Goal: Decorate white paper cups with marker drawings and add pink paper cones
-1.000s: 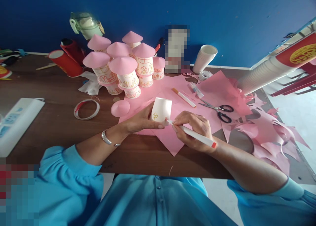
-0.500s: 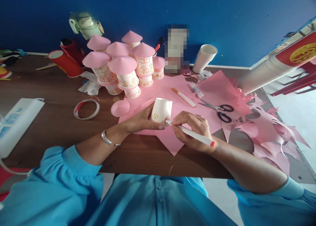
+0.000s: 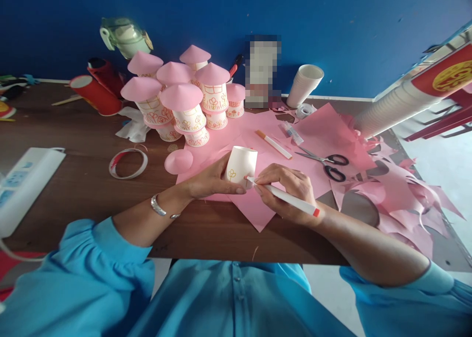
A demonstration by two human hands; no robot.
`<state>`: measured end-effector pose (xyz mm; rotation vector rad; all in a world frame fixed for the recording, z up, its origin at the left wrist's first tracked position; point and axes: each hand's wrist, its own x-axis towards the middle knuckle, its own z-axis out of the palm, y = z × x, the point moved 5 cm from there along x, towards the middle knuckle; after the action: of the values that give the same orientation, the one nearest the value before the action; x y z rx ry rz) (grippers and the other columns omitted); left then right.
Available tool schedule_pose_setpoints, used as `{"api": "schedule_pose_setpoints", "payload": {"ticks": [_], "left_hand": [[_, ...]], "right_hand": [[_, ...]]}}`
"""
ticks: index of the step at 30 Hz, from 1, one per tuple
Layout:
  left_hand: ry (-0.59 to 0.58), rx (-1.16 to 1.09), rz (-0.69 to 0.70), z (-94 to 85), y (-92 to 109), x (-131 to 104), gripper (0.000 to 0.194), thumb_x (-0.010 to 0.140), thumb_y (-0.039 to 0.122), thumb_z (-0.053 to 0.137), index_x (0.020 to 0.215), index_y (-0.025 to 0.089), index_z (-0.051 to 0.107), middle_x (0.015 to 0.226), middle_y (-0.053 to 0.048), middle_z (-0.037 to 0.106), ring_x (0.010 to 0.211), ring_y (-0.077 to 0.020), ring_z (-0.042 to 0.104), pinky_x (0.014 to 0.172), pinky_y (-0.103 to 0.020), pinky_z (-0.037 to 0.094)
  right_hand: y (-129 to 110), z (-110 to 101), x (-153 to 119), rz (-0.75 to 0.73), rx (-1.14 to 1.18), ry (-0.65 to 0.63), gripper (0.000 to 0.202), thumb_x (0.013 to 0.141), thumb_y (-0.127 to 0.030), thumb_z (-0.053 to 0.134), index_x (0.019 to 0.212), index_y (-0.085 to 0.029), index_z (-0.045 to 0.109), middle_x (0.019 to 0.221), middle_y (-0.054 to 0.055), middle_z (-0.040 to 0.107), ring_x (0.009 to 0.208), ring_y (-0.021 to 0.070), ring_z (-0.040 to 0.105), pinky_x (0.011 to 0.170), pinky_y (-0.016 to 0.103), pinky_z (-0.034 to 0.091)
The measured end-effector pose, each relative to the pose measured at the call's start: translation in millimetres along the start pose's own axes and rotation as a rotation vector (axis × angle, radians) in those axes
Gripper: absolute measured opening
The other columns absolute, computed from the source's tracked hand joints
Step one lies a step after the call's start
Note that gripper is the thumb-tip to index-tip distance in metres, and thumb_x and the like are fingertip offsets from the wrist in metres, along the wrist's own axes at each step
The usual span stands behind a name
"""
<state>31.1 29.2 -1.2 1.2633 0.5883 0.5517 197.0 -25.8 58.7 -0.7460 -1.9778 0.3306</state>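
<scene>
My left hand (image 3: 212,179) is closed around a white paper cup (image 3: 241,162), held upside down over the pink paper. A yellow flower is drawn low on the cup's side, with a small red mark to its right. Between the fingers of my right hand (image 3: 287,192) is a white marker (image 3: 291,199) with a red end, its tip touching the cup beside the red mark. A second marker (image 3: 273,144), with an orange cap, lies on the pink paper (image 3: 258,218) beyond my hands. Left of the cup rests a small pink paper cone (image 3: 179,161).
Decorated cup towers with pink cone roofs (image 3: 182,97) stand at the back. Scissors (image 3: 324,161), a glue tube (image 3: 293,133) and pink scraps (image 3: 398,199) lie to the right. Stacked cups (image 3: 304,86) stand by the wall. A tape roll (image 3: 128,164) and a power strip (image 3: 31,184) are left.
The marker tip has shifted slightly upward on the cup, near the red mark. My left hand keeps the cup in about the same place.
</scene>
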Motion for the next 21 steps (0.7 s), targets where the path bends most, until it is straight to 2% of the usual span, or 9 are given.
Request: {"api": "schedule_pose_setpoints", "payload": {"ticks": [7,21], "left_hand": [[-0.015,-0.014,0.011,1.7,2.1,-0.8,0.066,0.074,0.033,0.093,0.125,0.021,0.053,0.102,-0.002,0.061,0.092,-0.0173,0.058,0.081,-0.031,0.049],[-0.025,-0.027,-0.001,-1.5,-3.0,-0.4,0.066,0.073,0.034,0.094,0.125,0.021,0.055,0.106,-0.003,0.063,0.095,-0.0188,0.060,0.083,-0.033,0.049]], "right_hand": [[-1.0,-1.3,1.3,0.004,-0.024,0.014,0.015,0.094,-0.010,0.067,0.094,-0.024,0.062,0.075,-0.001,0.073,0.063,0.0135,0.071,0.056,0.024,0.053],[0.9,-0.7,-2.7,0.001,-0.030,0.013,0.017,0.092,-0.008,0.065,0.095,-0.024,0.061,0.077,-0.002,0.073,0.064,0.0127,0.071,0.056,0.023,0.054]]}}
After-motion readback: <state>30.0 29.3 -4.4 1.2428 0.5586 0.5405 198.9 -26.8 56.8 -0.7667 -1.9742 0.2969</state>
